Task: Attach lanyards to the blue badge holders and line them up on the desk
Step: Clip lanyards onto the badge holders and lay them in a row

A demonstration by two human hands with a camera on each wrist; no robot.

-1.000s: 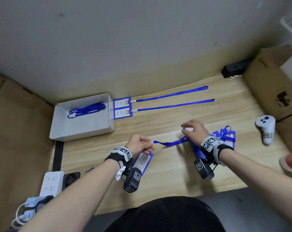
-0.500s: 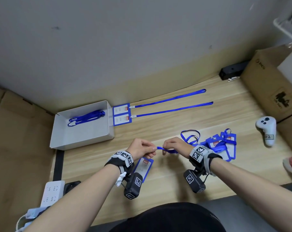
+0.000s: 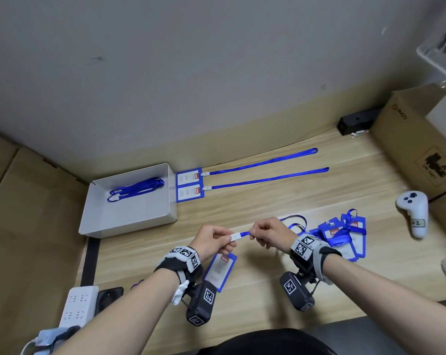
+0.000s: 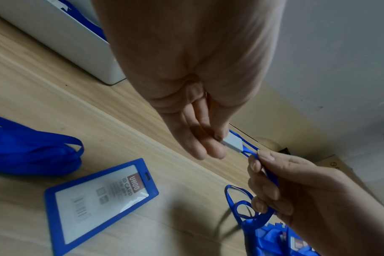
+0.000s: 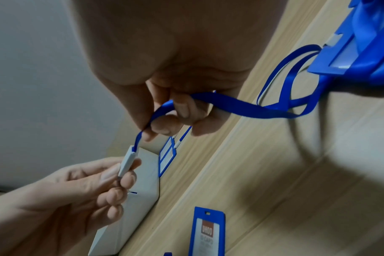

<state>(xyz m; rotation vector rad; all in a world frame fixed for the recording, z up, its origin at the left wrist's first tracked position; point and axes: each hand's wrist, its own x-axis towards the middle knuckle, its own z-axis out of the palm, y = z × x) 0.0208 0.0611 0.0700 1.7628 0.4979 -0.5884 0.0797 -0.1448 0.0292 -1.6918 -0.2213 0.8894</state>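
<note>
My left hand [image 3: 218,240] [image 4: 208,147] [image 5: 118,175] pinches the white clip [image 3: 236,236] [image 4: 232,144] [image 5: 126,162] of a blue lanyard [image 3: 294,222] [image 5: 241,105] above the desk. My right hand [image 3: 261,233] [image 4: 261,166] [image 5: 156,128] pinches the strap just right of the clip, and the rest of the strap trails in loops to the right. A loose blue badge holder [image 3: 220,271] [image 4: 99,199] [image 5: 208,232] lies flat under my left wrist. Two finished badges with straight lanyards [image 3: 265,171] lie in a row at the back.
A white box [image 3: 129,216] holding more lanyards [image 3: 134,188] stands back left. A pile of blue holders and straps [image 3: 344,233] lies right of my right wrist. A white controller [image 3: 413,213] and cardboard boxes [image 3: 421,139] sit right, a power strip [image 3: 77,306] front left.
My right hand slid left along the strap until it met my left hand. The slack of the lanyard now lies looped on the desk to the right.
</note>
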